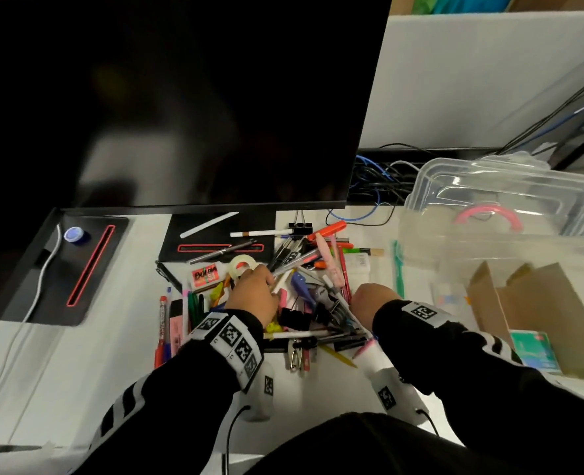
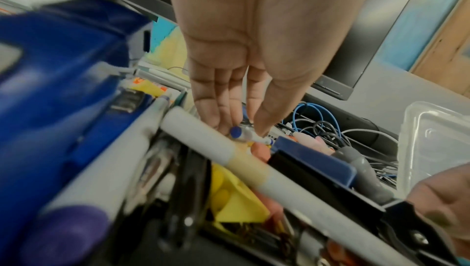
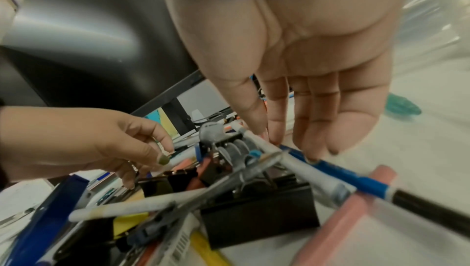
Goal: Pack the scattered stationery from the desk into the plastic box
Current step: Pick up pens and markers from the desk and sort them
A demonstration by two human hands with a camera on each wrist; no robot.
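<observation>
Stationery point(image 1: 294, 296) is heaped on the white counter point(image 1: 88, 365) just near of the dark monitor point(image 1: 181, 97). Both hands are lowered into the heap. The left hand point(image 1: 251, 296) is seen with its fingers point(image 2: 218, 109) extended and its fingertips closed on a small blue-capped pen point(image 2: 244, 134). The right hand point(image 1: 373, 298) is held with its fingers point(image 3: 315, 117) straight, touching a blue pen point(image 3: 356, 179), nothing clasped. The clear plastic box point(image 1: 421, 241) is set at the right of the heap, its lid point(image 1: 503, 186) propped behind it.

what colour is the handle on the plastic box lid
Pink. The curved handle shows through the clear lid, seen best in the head view.
</observation>
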